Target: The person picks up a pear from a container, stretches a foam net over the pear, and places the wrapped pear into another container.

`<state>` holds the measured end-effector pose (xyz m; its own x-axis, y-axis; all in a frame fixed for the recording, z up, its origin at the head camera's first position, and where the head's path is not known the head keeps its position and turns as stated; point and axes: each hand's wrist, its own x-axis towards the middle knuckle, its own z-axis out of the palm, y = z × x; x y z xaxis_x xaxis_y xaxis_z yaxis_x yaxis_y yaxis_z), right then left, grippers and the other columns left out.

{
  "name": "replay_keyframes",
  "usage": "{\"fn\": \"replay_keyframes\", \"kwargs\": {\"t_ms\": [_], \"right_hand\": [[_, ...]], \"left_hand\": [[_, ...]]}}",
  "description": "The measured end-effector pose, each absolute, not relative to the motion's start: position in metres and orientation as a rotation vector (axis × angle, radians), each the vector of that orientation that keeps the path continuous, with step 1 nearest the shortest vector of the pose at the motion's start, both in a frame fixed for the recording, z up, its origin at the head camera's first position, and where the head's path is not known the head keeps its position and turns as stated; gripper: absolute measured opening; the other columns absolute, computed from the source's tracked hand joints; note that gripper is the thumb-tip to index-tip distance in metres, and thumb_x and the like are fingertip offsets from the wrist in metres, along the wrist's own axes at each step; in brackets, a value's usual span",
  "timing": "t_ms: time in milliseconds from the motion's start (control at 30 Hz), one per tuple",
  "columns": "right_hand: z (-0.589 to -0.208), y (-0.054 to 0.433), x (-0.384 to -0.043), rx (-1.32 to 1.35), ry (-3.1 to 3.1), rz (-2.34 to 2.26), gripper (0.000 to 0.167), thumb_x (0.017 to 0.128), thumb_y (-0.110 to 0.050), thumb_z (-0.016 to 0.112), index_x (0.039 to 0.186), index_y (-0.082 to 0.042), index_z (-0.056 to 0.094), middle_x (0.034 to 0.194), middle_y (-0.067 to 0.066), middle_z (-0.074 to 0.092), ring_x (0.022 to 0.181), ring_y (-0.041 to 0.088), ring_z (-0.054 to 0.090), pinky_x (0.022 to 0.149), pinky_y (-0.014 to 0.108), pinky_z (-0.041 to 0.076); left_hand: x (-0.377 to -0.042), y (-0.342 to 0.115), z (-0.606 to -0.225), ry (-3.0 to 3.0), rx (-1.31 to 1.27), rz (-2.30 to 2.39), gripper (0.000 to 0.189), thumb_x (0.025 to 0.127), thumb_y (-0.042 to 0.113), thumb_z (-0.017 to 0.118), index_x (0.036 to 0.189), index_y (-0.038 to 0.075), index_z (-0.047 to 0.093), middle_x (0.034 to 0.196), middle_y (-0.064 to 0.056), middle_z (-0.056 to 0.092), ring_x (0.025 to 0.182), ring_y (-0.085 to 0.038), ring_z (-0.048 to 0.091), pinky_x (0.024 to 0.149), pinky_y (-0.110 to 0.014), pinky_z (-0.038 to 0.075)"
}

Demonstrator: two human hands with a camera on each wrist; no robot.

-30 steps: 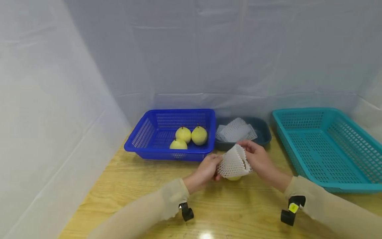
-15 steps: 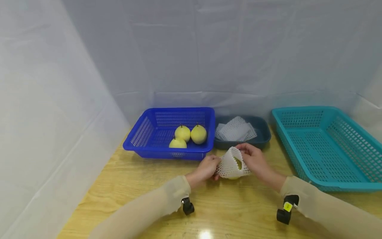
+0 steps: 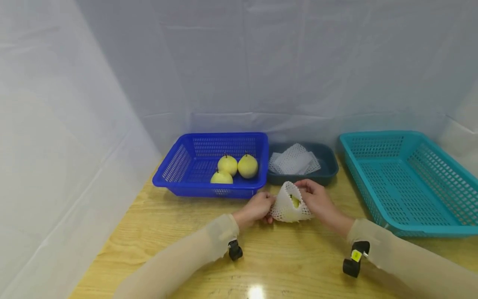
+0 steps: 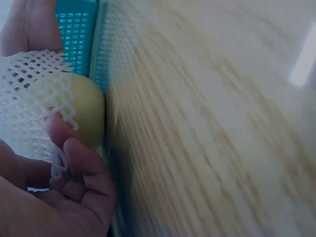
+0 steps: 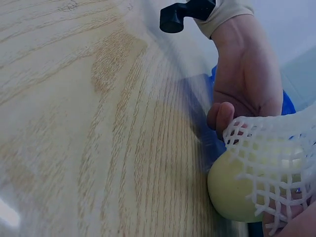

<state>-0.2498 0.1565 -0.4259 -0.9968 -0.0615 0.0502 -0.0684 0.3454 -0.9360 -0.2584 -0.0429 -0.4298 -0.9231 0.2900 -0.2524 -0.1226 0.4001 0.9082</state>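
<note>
A white foam net sleeve (image 3: 285, 207) sits over a yellow-green pear that rests on the table; a bit of the pear (image 3: 295, 202) shows through the sleeve's top opening. My left hand (image 3: 258, 206) pinches the sleeve's lower left edge between curled fingers. On the other side, my right hand (image 3: 316, 199) grips the sleeve's right edge. In the left wrist view the pear's bare lower part (image 4: 91, 111) sticks out below the net. The right wrist view likewise shows the pear (image 5: 232, 190) uncovered near the tabletop.
Behind my left hand stands a blue basket (image 3: 209, 191) holding 3 pears (image 3: 247, 166). Beside it, a dark tray (image 3: 328, 164) contains more foam net sleeves (image 3: 295, 160). A teal basket (image 3: 373, 199) is at the right. White sheeting (image 3: 298, 62) hangs behind the wooden table (image 3: 209, 270).
The sleeve has come down lower around the pear, and its top opening now shows the pear inside. Both hands have kept their hold on its edges.
</note>
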Motion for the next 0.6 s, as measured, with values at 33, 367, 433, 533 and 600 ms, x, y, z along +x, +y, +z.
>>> {"fn": "replay_keyframes", "kwargs": {"t_ms": [33,367,433,533,600], "right_hand": [[-0.427,0.157,-0.250,0.125,-2.573,1.783,0.027,0.101,-0.010,0.051,0.123,0.003,0.061,0.106,0.015,0.067,0.089,0.011,0.059,0.079,0.025,0.050],[-0.439,0.158,-0.258,0.175,-2.597,1.640,0.023,0.101,-0.005,0.048,0.114,0.004,0.064,0.101,0.014,0.067,0.088,0.013,0.056,0.077,0.023,0.046],[-0.442,0.158,-0.259,0.212,-2.594,1.599,0.021,0.101,-0.004,0.049,0.112,0.003,0.066,0.098,0.014,0.067,0.087,0.014,0.056,0.078,0.023,0.046],[-0.444,0.159,-0.259,0.227,-2.586,1.533,0.020,0.101,-0.003,0.050,0.110,0.003,0.066,0.098,0.015,0.066,0.090,0.018,0.057,0.081,0.026,0.047],[-0.445,0.161,-0.259,0.207,-2.591,1.502,0.020,0.101,-0.003,0.050,0.111,0.003,0.066,0.101,0.016,0.066,0.095,0.021,0.058,0.084,0.029,0.047]], "left_hand": [[-0.259,-0.043,-0.430,2.306,0.143,1.521,0.024,0.107,0.019,0.044,0.098,0.001,0.058,0.068,-0.007,0.057,0.047,-0.014,0.053,0.043,-0.025,0.045],[-0.262,-0.045,-0.433,2.578,0.302,1.195,0.025,0.108,0.019,0.040,0.098,0.006,0.059,0.077,-0.007,0.061,0.055,-0.017,0.061,0.052,-0.029,0.050],[-0.264,-0.046,-0.434,2.657,0.362,1.064,0.025,0.108,0.020,0.039,0.098,0.008,0.059,0.078,-0.005,0.061,0.058,-0.017,0.061,0.055,-0.029,0.049],[-0.266,-0.046,-0.435,2.778,0.457,0.882,0.023,0.107,0.021,0.040,0.096,0.012,0.058,0.078,-0.001,0.058,0.063,-0.015,0.059,0.060,-0.030,0.049],[-0.266,-0.044,-0.435,2.841,0.507,0.787,0.023,0.107,0.022,0.040,0.094,0.013,0.058,0.078,0.000,0.057,0.066,-0.015,0.056,0.063,-0.031,0.048]]}}
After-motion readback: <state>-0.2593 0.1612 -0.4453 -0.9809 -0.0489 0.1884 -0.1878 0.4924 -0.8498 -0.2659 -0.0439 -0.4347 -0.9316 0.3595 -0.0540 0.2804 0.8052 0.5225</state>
